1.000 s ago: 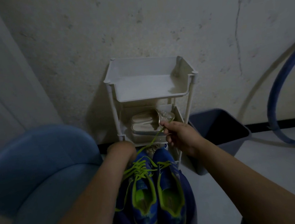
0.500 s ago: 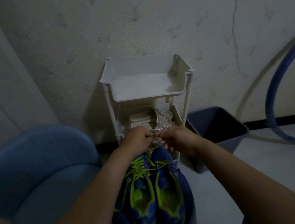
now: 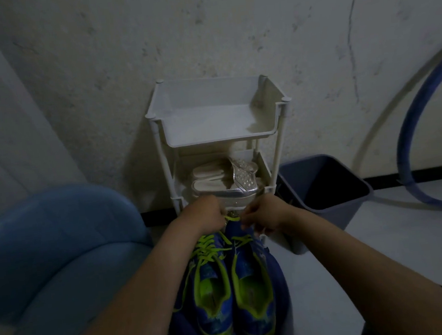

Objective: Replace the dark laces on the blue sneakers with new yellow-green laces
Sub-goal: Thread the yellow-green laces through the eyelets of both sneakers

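Blue padded seat point(image 3: 61, 248) fills the lower left of the frame, and a white tiered rack point(image 3: 220, 138) stands centre against the wall. A dark bin point(image 3: 328, 184) sits right of the rack.

The task items are the blue sneakers point(image 3: 232, 294), lower centre. They lie side by side on dark blue cloth, toes toward the rack. The frame-left one looks laced in yellow-green across several rows. The frame-right one shows only a crossing or two near the toe, so I judge it is the step in hand. No dark laces are in view.

For this step I'd pull both ends level before going up a row. I'd keep the lace flat with no twist and feed each tip from under the eyelet. I'd also steady the shoe so it doesn't slide off the cloth, and keep the work low so the slack doesn't snag the rack's bottom tier.

Both forearms run in from the bottom corners and meet just above the toes, centre frame.

- **Left hand** point(image 3: 207, 212): knuckles up, fingers curled in, pinching one side of the yellow-green lace point(image 3: 231, 219).
- **Right hand** point(image 3: 265, 217): just beside it, fingers curled down and gripping the other side.

A short span of lace is stretched between the two hands. Fingertips are hidden, so I can't tell the exact pinch or which eyelet they are at.
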`<move>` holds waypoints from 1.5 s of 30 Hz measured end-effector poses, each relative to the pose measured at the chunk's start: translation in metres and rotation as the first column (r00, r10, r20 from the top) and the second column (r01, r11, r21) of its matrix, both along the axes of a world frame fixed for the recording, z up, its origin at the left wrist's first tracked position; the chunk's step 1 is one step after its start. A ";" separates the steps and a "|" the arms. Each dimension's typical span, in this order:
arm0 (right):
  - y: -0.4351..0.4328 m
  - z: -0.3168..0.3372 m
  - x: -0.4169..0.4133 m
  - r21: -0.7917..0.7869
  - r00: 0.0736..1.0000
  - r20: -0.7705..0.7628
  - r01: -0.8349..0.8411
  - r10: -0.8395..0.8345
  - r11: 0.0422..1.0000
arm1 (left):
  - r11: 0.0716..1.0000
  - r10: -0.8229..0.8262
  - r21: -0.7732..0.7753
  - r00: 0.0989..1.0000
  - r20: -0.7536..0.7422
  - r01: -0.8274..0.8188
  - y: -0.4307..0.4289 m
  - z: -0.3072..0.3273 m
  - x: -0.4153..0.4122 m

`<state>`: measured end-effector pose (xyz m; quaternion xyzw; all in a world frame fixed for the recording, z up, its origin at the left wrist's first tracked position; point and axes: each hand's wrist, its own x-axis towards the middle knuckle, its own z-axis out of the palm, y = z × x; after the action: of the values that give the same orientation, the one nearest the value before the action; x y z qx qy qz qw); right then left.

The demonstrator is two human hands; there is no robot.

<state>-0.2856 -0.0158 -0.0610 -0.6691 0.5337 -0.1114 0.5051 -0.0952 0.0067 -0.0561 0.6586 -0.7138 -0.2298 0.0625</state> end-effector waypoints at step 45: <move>0.019 -0.038 -0.010 0.180 0.955 -0.260 0.192 -0.142 0.965 | 0.961 0.217 0.187 0.975 -0.050 -0.204 0.018 -0.061 -0.057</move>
<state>-0.2957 0.0035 -0.0987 -0.5749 0.6553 -0.0154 0.4898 -0.1524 0.0247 -0.1170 0.7252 -0.6134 -0.3084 0.0515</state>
